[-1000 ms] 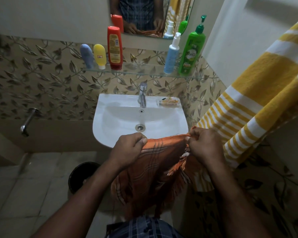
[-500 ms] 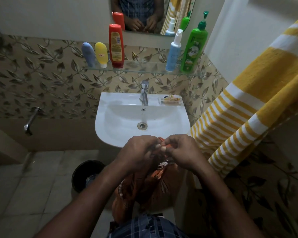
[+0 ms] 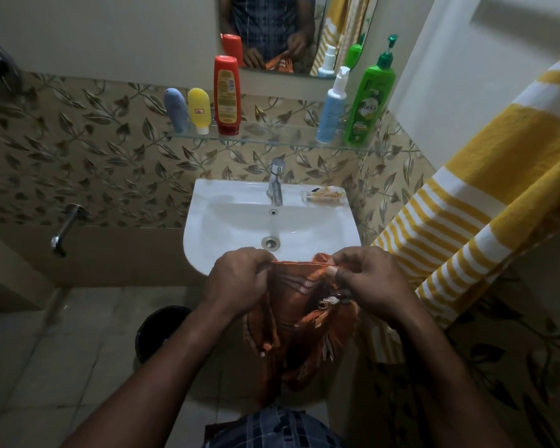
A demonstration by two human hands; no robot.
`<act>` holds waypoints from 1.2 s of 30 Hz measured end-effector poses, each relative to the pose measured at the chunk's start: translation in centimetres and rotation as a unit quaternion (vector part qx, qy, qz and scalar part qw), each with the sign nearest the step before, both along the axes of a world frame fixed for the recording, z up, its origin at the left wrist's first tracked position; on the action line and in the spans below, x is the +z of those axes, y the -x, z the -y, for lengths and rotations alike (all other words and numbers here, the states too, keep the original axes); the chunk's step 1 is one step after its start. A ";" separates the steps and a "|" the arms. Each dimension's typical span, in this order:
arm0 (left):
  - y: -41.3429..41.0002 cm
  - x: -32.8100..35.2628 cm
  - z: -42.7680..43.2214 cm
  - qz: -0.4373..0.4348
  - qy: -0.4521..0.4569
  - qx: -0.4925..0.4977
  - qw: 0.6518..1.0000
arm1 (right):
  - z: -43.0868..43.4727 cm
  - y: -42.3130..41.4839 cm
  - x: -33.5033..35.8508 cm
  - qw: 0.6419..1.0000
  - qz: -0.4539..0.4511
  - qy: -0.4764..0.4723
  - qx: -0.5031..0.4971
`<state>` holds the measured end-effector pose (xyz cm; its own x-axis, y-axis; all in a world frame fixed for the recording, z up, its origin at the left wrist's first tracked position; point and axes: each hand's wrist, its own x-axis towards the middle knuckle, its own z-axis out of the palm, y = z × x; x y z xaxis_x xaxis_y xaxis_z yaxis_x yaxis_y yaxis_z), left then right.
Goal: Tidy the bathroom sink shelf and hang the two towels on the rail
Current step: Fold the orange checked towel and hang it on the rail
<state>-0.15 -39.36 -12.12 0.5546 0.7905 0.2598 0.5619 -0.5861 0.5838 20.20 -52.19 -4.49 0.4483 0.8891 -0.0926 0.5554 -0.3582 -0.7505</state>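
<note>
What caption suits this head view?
Left hand and right hand grip an orange towel at the sink, yellow striped towel hanging nearby.

On the shelf, below the mirror and above the sink: end tube, next tube and tall bottle side by side at the left, spray bottle and pump bottle at the right. On the sink's back ledge, tap in the middle, soap dish just right of it. Before the sink, loose towel gripped between left hand and right hand; hanging towel to the right, bin on the floor lower left.
</note>
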 end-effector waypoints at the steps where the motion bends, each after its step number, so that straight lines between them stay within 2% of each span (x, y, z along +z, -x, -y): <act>1: -0.1 0.2 -0.2 0.012 0.073 0.008 0.997 | 0.0 0.0 0.2 1.000 -0.014 -0.002 -0.001; 2: -0.3 0.3 -0.3 0.046 0.180 0.020 0.982 | -0.1 -0.1 0.3 1.000 -0.020 -0.003 -0.008; 4: -0.7 0.7 -0.1 0.130 0.389 0.024 0.912 | -0.2 -0.5 -0.1 1.000 -0.006 0.001 -0.022; 5: -0.8 0.6 0.1 0.153 0.441 0.016 0.884 | -0.2 -0.7 -0.3 1.000 -0.003 0.004 -0.030; 8: -0.7 0.1 0.2 0.170 0.476 -0.022 0.863 | 0.0 -1.5 -0.8 0.998 -0.025 -0.004 -0.056; 10: -0.6 -0.1 0.0 0.176 0.450 -0.049 0.874 | 0.0 -2.2 -1.2 0.998 -0.007 -0.010 -0.069; 13: -0.6 0.2 0.2 0.145 0.333 -0.077 0.929 | 0.1 -2.9 -1.9 0.996 0.022 -0.004 -0.088; 18: -0.5 1.4 0.5 0.098 0.217 -0.092 0.967 | 0.2 -3.0 -2.8 0.993 0.054 0.011 -0.104; 21: -0.8 2.0 1.0 0.089 0.190 -0.087 0.974 | 0.3 -2.4 -2.7 0.991 0.101 0.018 -0.083; 23: -1.3 2.3 1.3 0.078 0.178 -0.075 0.978 | 0.4 -1.6 -2.2 0.992 0.119 0.016 -0.035; 28: -2.4 2.4 2.4 0.047 0.128 -0.120 0.983 | 0.2 1.8 -2.1 0.992 0.065 -0.028 0.105; 36: -1.7 2.3 2.3 0.032 0.108 -0.146 0.983 | -0.2 1.2 -3.4 0.995 0.046 0.012 0.093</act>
<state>1.53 -41.68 -9.83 0.7544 0.6402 0.1449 0.3462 -0.5757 0.7407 18.95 -51.94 -7.86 0.2847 0.9552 -0.0810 0.6792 -0.2606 -0.6862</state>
